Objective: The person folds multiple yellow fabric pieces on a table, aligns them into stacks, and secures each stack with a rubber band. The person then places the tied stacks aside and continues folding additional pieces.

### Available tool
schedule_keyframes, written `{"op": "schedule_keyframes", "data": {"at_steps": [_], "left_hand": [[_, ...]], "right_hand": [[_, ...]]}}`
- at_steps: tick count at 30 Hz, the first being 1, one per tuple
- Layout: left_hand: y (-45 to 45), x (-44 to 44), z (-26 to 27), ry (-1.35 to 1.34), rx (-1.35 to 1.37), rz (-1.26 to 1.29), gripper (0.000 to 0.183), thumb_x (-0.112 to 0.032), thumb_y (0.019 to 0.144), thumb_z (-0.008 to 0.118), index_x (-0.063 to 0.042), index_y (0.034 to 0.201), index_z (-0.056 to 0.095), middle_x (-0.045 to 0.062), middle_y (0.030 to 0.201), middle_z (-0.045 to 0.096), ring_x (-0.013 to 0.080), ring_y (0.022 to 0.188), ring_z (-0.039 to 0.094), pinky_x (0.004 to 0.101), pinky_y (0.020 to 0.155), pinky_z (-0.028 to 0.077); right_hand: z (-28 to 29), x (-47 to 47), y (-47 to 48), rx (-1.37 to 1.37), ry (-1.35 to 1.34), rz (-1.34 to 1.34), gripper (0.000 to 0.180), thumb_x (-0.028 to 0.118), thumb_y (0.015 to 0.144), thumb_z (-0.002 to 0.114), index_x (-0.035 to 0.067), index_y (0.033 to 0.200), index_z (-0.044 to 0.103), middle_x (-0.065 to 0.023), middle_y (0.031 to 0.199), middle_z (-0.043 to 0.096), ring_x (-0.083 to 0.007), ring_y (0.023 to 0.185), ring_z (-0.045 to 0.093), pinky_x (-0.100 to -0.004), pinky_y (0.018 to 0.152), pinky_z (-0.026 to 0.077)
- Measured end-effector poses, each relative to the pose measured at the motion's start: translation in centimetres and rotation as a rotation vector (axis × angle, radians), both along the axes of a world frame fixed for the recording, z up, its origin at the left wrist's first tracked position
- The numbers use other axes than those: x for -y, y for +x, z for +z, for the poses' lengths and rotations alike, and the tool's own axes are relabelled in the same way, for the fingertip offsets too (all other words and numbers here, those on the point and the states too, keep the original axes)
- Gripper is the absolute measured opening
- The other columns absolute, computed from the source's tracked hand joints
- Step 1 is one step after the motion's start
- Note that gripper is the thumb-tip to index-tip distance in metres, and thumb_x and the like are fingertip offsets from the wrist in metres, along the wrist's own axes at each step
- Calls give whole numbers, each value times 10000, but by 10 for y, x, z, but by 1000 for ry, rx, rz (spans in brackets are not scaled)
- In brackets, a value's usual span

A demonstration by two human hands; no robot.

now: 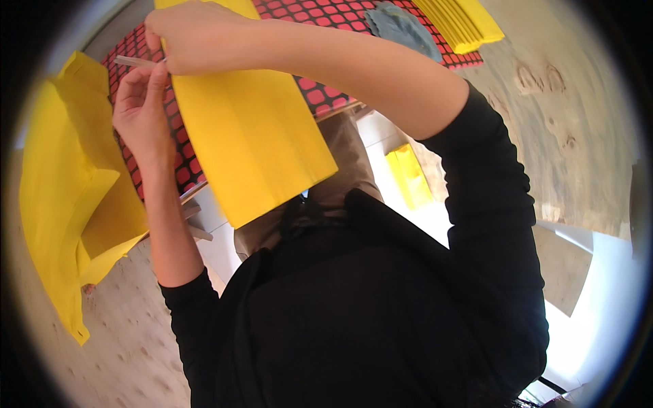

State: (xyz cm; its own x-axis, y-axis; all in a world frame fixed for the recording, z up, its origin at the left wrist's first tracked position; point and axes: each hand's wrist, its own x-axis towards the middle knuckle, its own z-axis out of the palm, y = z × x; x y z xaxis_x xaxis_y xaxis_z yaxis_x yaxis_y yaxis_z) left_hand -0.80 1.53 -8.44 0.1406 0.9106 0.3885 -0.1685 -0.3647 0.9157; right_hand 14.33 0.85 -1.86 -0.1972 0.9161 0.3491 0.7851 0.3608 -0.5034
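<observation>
A long folded piece of yellow fabric lies before me, its near end hanging past the table edge towards my lap. My right hand rests across it, fingers curled down at its left edge; whatever those fingertips hold is hidden. Just below and left of it is my left hand, thumb and forefinger pinched together at the fabric's left edge. A narrow translucent strip sticks out leftward from this pinch. The two hands are almost touching.
Red-and-black patterned cloth covers the table. Loose yellow fabric drapes at left. A grey-blue cloth and stacked yellow folds lie at the far right. Another yellow piece is lower down, beside a wooden board surface.
</observation>
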Motion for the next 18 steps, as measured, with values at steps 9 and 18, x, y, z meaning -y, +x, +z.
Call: {"op": "schedule_keyframes", "data": {"at_steps": [9,18], "left_hand": [[8,11,11,-42,120,90,63,0,867,682,1,899,627,22,841,664,67,739,606,205,653,488],[10,19,18,-148,139,116,92,-50,869,706,-18,899,625,-26,799,630,22,713,561,170,631,451]], "right_hand": [[12,26,0,-200,-11,-53,274,101,796,676,33,1009,517,-144,778,652,-361,786,638,-450,697,475],[16,35,-5,-228,-63,-56,229,45,816,657,47,988,505,-112,736,622,-322,742,627,-441,635,450]]}}
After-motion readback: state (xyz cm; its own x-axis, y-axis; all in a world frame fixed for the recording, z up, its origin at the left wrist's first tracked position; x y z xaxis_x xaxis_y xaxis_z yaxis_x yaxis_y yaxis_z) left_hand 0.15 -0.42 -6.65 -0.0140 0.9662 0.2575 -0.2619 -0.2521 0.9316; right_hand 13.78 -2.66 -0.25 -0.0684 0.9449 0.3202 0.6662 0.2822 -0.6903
